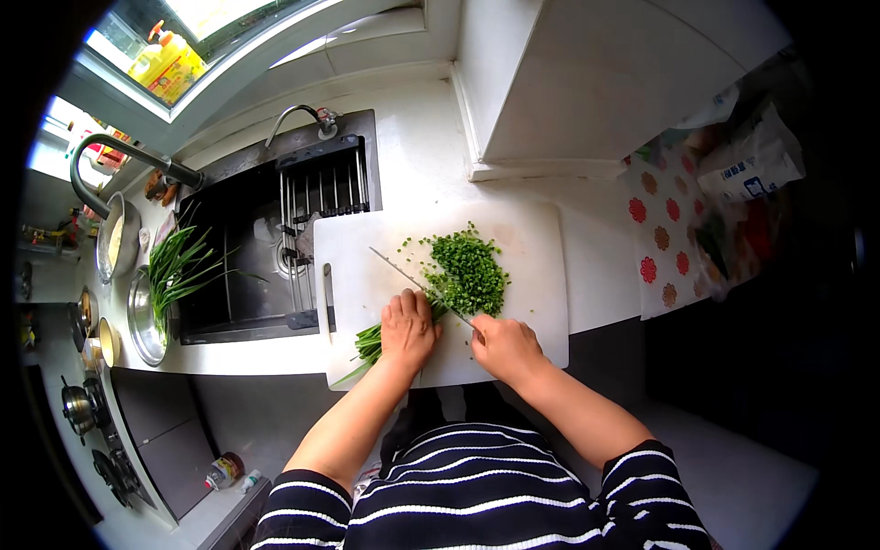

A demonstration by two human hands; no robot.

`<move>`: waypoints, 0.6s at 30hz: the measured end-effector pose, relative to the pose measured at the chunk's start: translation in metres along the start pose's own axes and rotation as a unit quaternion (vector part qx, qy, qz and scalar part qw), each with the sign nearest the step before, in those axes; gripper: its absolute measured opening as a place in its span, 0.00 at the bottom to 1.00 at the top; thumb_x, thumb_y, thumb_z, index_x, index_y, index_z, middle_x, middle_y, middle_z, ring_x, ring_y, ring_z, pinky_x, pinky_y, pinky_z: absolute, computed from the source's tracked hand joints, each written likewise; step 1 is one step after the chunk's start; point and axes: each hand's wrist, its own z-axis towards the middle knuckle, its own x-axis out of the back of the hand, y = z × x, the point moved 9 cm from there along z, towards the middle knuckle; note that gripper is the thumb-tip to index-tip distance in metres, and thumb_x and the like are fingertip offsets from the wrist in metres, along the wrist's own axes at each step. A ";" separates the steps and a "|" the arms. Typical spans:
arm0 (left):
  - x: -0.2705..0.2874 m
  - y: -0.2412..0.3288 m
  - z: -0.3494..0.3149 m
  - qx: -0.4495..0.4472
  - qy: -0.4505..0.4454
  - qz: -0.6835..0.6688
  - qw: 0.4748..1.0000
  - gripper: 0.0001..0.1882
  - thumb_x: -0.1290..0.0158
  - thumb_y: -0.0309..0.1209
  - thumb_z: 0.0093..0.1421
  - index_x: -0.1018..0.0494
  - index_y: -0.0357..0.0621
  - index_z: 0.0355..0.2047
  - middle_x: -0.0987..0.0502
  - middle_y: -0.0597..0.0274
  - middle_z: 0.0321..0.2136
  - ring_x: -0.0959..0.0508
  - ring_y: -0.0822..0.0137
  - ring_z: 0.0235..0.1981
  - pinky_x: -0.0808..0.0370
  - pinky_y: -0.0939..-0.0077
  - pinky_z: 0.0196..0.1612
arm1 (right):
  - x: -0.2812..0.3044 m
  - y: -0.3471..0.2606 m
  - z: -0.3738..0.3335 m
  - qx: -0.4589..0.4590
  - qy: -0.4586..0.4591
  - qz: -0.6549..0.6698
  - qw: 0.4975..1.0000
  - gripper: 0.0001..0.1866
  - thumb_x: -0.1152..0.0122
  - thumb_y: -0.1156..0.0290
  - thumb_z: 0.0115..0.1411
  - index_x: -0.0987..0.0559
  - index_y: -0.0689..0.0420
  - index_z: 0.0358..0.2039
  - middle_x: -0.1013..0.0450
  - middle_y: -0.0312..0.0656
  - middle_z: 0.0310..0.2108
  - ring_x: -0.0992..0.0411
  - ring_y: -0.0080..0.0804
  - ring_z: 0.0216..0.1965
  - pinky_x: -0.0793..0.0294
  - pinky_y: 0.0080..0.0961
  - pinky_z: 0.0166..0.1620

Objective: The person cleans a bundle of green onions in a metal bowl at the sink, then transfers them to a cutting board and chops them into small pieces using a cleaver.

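A white cutting board [541, 266] lies on the counter in front of me. My left hand [409, 328] presses its bent fingers onto a bunch of chives [369, 344], whose long ends stick out to the left. With my right hand [510, 350] I grip a knife [401, 272] by its handle, which my fingers hide. Its thin blade slants away to the far left, seen nearly edge-on, close beside my left fingertips. A heap of finely chopped chives [467, 273] sits on the far side of the blade, with loose bits scattered around it.
Left of the board is a dark sink [234, 293] with a metal rack [316, 215] and a faucet [298, 115]. A steel bowl [142, 316] holds more long chives [179, 266]. At the right, plastic bags [752, 165] rest by a flowered cloth [660, 229].
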 end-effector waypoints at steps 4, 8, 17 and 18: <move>-0.002 0.002 0.000 -0.012 0.004 0.031 0.999 0.29 0.40 0.42 0.45 0.35 0.42 0.44 0.35 0.57 0.39 0.34 0.58 0.42 0.37 0.64 0.43 | -0.002 0.002 0.000 -0.008 -0.011 -0.016 1.000 0.08 0.45 0.68 0.54 0.22 0.56 0.32 0.23 0.52 0.27 0.24 0.55 0.30 0.25 0.47 0.37; -0.004 0.001 -0.001 -0.004 -0.002 0.029 1.000 0.29 0.40 0.42 0.44 0.34 0.41 0.44 0.35 0.57 0.39 0.34 0.58 0.42 0.37 0.64 0.43 | 0.000 0.007 -0.010 -0.053 -0.067 -0.041 0.996 0.08 0.45 0.68 0.54 0.23 0.57 0.33 0.23 0.53 0.28 0.24 0.56 0.32 0.25 0.48 0.39; -0.001 0.004 -0.001 -0.002 -0.007 0.031 0.999 0.29 0.40 0.43 0.44 0.34 0.41 0.44 0.35 0.58 0.39 0.34 0.59 0.42 0.37 0.64 0.43 | -0.023 0.010 0.015 -0.082 -0.099 -0.047 0.991 0.09 0.46 0.68 0.54 0.23 0.58 0.34 0.23 0.54 0.30 0.24 0.57 0.35 0.25 0.47 0.41; -0.001 0.004 0.000 -0.002 -0.007 0.032 0.999 0.29 0.40 0.42 0.44 0.34 0.41 0.44 0.35 0.58 0.39 0.34 0.59 0.42 0.37 0.64 0.43 | -0.028 0.010 0.021 -0.084 -0.090 -0.036 0.992 0.09 0.45 0.68 0.54 0.23 0.58 0.34 0.23 0.54 0.30 0.24 0.57 0.34 0.25 0.47 0.41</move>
